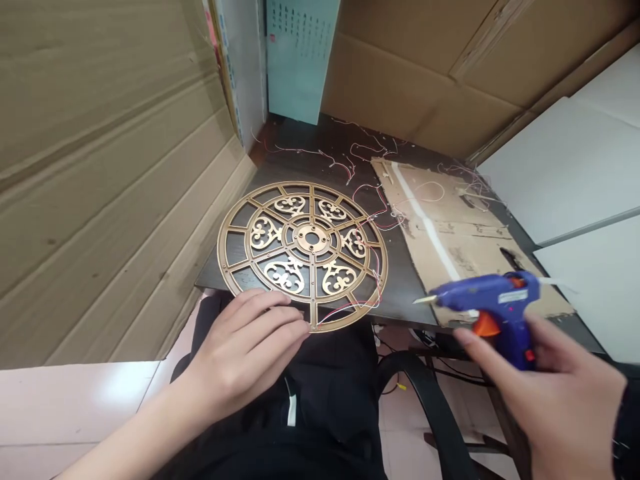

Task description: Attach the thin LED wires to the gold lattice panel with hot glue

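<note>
Altogether, six ornaments (333,210) adorn one disc (321,240) near one glue gun (500,297).

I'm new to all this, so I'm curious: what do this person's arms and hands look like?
They are human and ungloved. The left hand and left forearm are bare as far as they show. The right hand meets a black sleeve or band with small pale flecks at the picture's right edge. No cables show on either arm.

Cardboard wall (100,167) at 10 o'clock; 2nd cardboard panel (425,93), 1 o'clock. Turquoise sheet (300,73), 12 o'clock. White panels (585,160), 3 o'clock. Dark tabletop (403,277), center. Black armrest (434,403), 5 o'clock. Pale tiled floor (65,403), 7 o'clock, glare visible.
</note>
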`<control>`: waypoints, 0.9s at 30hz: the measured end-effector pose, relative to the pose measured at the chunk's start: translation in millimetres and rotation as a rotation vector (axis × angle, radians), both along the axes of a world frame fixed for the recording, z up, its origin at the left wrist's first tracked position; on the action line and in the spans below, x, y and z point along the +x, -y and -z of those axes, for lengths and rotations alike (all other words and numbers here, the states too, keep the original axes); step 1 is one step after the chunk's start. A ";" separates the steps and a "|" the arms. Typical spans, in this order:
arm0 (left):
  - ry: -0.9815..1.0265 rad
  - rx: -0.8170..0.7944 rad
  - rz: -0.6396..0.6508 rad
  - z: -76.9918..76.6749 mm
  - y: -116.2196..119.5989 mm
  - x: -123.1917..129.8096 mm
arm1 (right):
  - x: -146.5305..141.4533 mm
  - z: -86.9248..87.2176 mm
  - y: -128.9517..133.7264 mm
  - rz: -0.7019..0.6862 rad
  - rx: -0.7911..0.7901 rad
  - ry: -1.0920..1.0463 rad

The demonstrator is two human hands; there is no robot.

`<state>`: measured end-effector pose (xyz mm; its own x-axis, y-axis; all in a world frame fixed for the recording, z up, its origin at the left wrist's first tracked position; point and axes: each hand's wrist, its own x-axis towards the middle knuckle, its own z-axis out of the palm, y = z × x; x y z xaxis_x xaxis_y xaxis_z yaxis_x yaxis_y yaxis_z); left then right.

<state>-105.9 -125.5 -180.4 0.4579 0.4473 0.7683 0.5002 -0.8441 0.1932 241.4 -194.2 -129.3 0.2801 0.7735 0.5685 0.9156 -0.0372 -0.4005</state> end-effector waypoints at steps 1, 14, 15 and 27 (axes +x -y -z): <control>0.004 -0.005 0.009 0.2 -0.1 -0.2 | 12.4 -4.4 -8.4 0.070 -0.024 0.022; 0.015 0.004 0.010 -5.6 2.3 -3.0 | -18.9 -32.1 -56.0 -0.295 0.087 0.378; 0.016 0.007 0.006 -7.3 1.9 -2.7 | -38.4 -39.7 -53.2 -0.524 0.003 0.299; 0.093 -0.036 -0.012 -17.9 4.7 -0.8 | -117.3 -67.1 -89.0 -1.298 -0.252 0.637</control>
